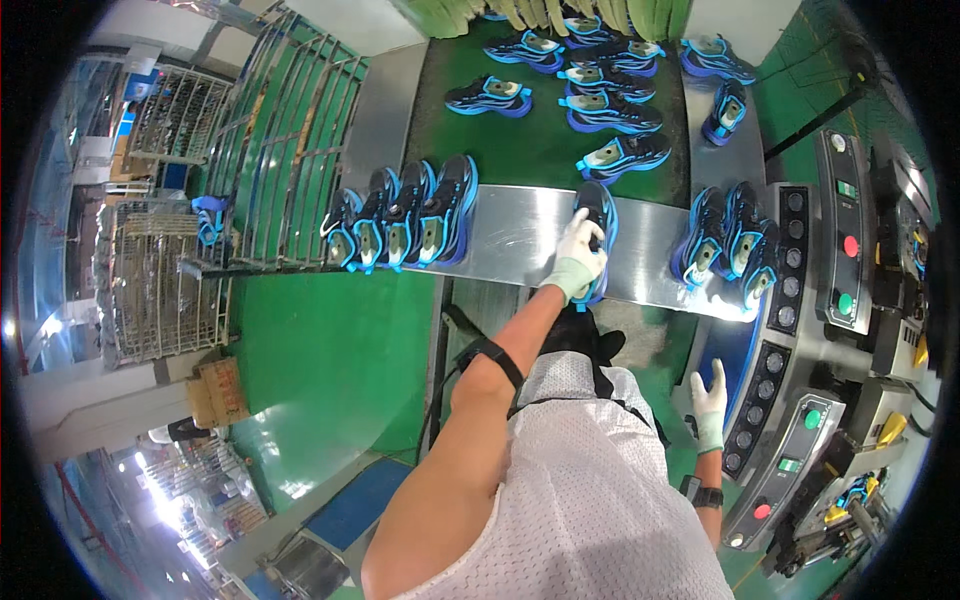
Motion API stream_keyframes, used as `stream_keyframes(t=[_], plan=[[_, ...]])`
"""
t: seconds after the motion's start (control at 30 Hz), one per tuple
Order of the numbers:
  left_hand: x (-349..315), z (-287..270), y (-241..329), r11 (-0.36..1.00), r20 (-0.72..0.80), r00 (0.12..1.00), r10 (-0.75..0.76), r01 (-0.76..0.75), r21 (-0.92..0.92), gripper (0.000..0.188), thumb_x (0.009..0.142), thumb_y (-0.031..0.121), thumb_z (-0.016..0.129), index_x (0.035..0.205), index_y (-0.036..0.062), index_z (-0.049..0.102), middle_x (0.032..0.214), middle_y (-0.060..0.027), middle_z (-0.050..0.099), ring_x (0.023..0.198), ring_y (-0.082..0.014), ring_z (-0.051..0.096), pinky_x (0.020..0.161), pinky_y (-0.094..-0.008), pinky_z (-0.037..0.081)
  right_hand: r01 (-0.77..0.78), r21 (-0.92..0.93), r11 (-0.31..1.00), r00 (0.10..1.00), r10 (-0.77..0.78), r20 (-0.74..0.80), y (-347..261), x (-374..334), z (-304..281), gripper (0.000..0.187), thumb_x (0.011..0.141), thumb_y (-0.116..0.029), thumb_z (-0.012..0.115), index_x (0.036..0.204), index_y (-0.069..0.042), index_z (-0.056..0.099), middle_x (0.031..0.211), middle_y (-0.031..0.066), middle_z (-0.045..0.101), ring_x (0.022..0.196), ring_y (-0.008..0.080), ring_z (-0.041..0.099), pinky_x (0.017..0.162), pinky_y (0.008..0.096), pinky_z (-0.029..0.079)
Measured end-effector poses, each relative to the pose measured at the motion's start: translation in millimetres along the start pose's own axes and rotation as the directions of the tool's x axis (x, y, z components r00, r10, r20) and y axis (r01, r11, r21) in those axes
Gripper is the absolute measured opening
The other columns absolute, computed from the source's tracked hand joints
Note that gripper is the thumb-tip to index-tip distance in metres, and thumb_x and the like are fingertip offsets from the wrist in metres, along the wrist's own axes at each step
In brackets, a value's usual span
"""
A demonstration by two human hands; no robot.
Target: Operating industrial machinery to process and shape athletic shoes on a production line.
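My left hand [580, 255], in a white glove, is closed on a black and blue sneaker [597, 197] at the metal ledge [525, 225]. The toe of this shoe points away from me. My right hand [709, 405], also gloved, is raised beside the machine's row of gauges [757, 405]. Its fingers are spread and nothing shows in them. Left of the held shoe, several matching sneakers [405, 215] stand side by side on the ledge. Three more sneakers [735, 235] stand at the ledge's right end.
More sneakers [610, 112] lie on the green conveyor belt [470, 150], below a green strip curtain [540, 14]. Two sit on the side rail. A machine with button panels [845, 235] runs along the right. At left stands a metal rack [285, 140] on green floor.
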State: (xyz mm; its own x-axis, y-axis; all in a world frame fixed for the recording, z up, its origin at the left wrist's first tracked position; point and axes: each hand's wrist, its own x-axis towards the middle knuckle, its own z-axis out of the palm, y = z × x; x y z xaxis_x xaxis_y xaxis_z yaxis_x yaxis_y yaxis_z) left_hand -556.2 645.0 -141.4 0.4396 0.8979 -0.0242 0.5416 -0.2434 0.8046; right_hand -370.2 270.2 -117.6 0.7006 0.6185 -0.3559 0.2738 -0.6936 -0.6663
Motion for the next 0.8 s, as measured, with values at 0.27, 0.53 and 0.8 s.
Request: stream_keyframes(t=[0.27,0.53,0.8], plan=[[-1,-125,-57,0.979,-0.069,0.997,0.035,-0.021,0.201,0.025,0.072,0.007,0.071,0.095,0.0121,0.063,0.146,-0.0207,0.049,0.130,-0.0378,0.052,0.109,-0.0401,0.043,-0.123,-0.055,0.991,0.992,0.125,0.031,88,-38,10,0.064,0.091,-0.023,0.072,0.144,0.003,0.047,0.142,0.0199,0.055,0.130,0.0278,0.054,0.108,0.0356,0.041],[3,-154,-117,0.940,-0.171,0.985,-0.024,0.081,0.333,0.038,0.078,0.018,0.075,0.112,0.0089,0.064,0.139,-0.0156,0.053,0.125,-0.0385,0.051,0.108,-0.0462,0.041,-0.154,-0.172,0.973,0.985,0.165,0.052,30,1,16,0.061,0.092,-0.024,0.070,0.141,0.006,0.049,0.140,0.0220,0.056,0.132,0.0287,0.052,0.112,0.0365,0.038],[-4,-288,-139,0.892,-0.332,0.894,0.301,-0.141,0.429,0.048,0.079,0.007,0.074,0.124,0.0066,0.059,0.132,-0.0181,0.057,0.128,-0.0383,0.049,0.111,-0.0469,0.039,-0.003,-0.006,1.000,0.996,0.003,0.089,-44,61,45,0.057,0.092,-0.019,0.070,0.140,0.005,0.050,0.139,0.0211,0.056,0.130,0.0273,0.053,0.111,0.0371,0.039]])
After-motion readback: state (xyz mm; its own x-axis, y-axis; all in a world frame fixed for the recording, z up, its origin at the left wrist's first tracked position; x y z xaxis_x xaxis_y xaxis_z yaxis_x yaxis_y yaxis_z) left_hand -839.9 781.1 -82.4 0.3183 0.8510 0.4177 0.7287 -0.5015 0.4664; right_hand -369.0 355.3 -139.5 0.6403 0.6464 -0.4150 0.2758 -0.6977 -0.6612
